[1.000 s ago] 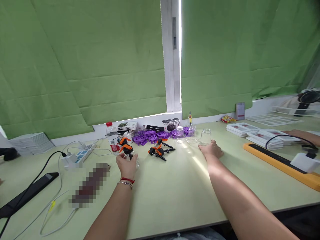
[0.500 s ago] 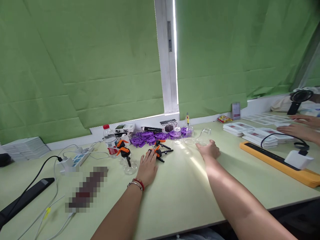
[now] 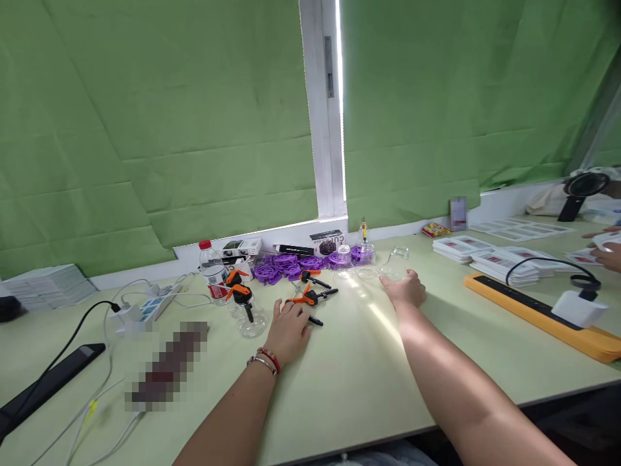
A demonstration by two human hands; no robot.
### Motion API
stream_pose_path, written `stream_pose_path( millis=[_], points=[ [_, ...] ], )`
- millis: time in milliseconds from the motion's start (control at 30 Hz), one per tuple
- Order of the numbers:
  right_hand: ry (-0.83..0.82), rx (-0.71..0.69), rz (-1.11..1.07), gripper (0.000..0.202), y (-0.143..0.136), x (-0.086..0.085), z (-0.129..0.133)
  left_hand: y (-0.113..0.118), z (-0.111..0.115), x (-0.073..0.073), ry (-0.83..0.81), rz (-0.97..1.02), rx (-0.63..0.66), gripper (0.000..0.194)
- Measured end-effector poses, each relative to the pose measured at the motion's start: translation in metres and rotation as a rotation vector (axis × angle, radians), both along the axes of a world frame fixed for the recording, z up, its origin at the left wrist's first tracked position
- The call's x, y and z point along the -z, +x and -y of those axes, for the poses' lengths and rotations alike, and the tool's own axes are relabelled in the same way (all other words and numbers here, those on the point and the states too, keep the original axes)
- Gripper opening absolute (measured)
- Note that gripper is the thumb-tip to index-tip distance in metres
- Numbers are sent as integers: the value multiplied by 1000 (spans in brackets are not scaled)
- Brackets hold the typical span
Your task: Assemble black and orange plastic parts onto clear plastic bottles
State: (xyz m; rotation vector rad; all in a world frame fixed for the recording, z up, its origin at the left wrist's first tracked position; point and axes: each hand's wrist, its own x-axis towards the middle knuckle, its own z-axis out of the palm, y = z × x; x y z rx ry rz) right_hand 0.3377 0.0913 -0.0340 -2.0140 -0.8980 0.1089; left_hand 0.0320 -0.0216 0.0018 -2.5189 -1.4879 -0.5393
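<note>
My left hand (image 3: pixel 290 331) lies on the table with curled fingers, gripping an orange-and-black nozzle-like top whose black stem (image 3: pixel 315 320) sticks out to the right. Just beyond it lie similar orange-and-black tops (image 3: pixel 310 296). My right hand (image 3: pixel 405 291) is closed around the near side of a clear flask-shaped bottle (image 3: pixel 395 264); its fingers are partly hidden. Left of my left hand stands a clear bottle (image 3: pixel 251 323) fitted with an orange-and-black top. More clear bottles (image 3: pixel 343 259) stand near the wall.
Purple openwork parts (image 3: pixel 274 268) are piled along the wall. A red-capped water bottle (image 3: pixel 212 275) stands left of them. At right are a yellow-orange bar (image 3: pixel 524 310) with a white charger (image 3: pixel 579 309), stacked white cards (image 3: pixel 463 249) and a co-worker's hand (image 3: pixel 609 255). Cables (image 3: pixel 109 362) cross the left side.
My left hand has drawn one orange-and-black top slightly toward me, apart from the others. My right hand stays at the clear bottle, which now stands more upright. The co-worker's hands moved right.
</note>
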Motion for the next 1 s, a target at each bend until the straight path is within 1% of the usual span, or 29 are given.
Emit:
stream_pose_path(
  millis=[67,100,167,200,233,300,367,400,433,500,600,667,733,800,933,1000],
  points=[
    [1,-2,2,81,0,-1,1,1,2,-2,28,57,-4,23],
    [0,-2,3,81,0,-2,2,1,1,-1,54,99,-26,25],
    [1,-5,5,79,-1,-3,3,-2,-3,2,93,195,-102,29],
    [6,-6,3,78,-1,-3,3,-5,-5,4,83,244,-142,32],
    [16,-6,-3,76,-1,-4,4,-9,-8,7,43,289,-171,37],
    [47,-3,-25,76,-2,-4,3,-18,-11,11,-132,370,-160,51],
    [87,-3,-55,76,-2,-4,2,-27,-12,12,-324,440,-62,59],
    [109,-9,-72,77,-2,-3,1,-31,-11,12,-394,471,-10,60],
    [130,-20,-94,78,-1,-3,1,-35,-10,10,-449,498,31,60],
    [160,-66,-145,81,-1,-2,0,-41,-6,7,-535,545,70,63],
    [196,-171,-209,83,-3,-2,0,-46,-1,2,-652,588,115,62],
    [248,-254,-201,81,-6,-3,1,-46,1,0,-696,612,145,59],
    [315,-358,-173,79,-10,-5,3,-45,1,-1,-715,641,135,55],
    [368,-483,-191,81,-14,-9,5,-44,1,-2,-728,682,111,51],
    [414,-744,-440,89,-20,-19,10,-42,-2,-2,-716,847,135,47],
    [425,-836,-579,88,-21,-23,13,-41,-3,-2,-695,952,140,48]
  ],
)
